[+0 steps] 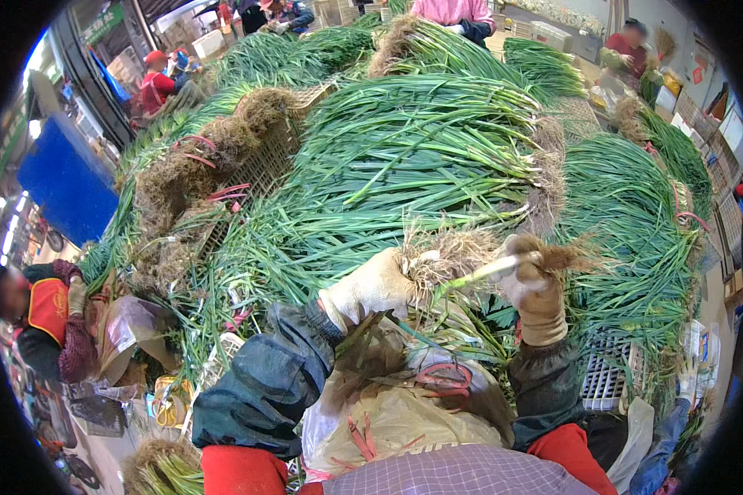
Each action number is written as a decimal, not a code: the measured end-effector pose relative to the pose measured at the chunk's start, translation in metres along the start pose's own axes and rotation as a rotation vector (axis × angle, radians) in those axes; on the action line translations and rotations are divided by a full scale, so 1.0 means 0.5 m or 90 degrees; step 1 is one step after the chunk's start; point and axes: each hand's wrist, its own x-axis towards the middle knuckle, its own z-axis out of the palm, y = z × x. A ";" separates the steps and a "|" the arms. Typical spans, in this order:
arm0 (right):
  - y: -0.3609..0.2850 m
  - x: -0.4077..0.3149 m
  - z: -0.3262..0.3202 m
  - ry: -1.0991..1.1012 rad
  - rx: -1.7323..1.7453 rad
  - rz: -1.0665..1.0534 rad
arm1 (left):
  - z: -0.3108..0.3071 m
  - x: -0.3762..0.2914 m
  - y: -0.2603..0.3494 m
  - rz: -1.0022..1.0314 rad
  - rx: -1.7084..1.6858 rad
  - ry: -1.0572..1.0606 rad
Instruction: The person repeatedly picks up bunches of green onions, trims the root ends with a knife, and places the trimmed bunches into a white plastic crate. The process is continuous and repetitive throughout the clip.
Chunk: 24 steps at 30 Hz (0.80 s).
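My left hand, in a pale work glove, grips a bunch of green garlic just below its matted roots. The roots point up and to the right, and the leaves are largely hidden behind my wrist. In my gloved right hand is a single green garlic stalk, white near the root and green toward the bunch. Motion blurs the fingers and the brown roots beside them. Beyond both hands lies a broad pile of green garlic, its roots turned right. Red-handled scissors rest on plastic sheeting over my lap.
More green garlic lies to the right. Plastic crates show between root-ended bundles at left. Pink ties lie there. A person in a red vest sits at left; other people work at the far side. A hand appears at right.
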 end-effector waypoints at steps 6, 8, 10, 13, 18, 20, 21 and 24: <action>0.009 -0.042 0.098 0.081 -0.442 0.215 | 0.023 -0.018 0.033 -0.014 0.179 0.192; 0.064 -0.054 0.092 0.065 -0.647 0.241 | 0.045 -0.013 0.013 0.019 0.187 0.209; 0.067 -0.045 0.138 0.099 -0.469 0.269 | 0.044 -0.023 -0.003 -0.013 0.236 0.251; 0.071 -0.049 0.117 0.109 -0.322 0.424 | 0.041 -0.029 0.000 -0.084 0.312 0.254; 0.046 -0.074 0.112 0.163 -0.055 0.531 | 0.049 -0.021 0.001 -0.099 0.308 0.225; 0.037 -0.088 0.124 0.206 0.039 0.538 | 0.050 -0.018 -0.006 -0.084 0.332 0.207; 0.021 -0.094 0.142 0.224 0.079 0.533 | 0.051 -0.019 -0.012 -0.013 0.323 0.219; -0.019 -0.113 0.165 0.373 0.074 0.515 | 0.054 -0.015 -0.006 -0.062 0.352 0.209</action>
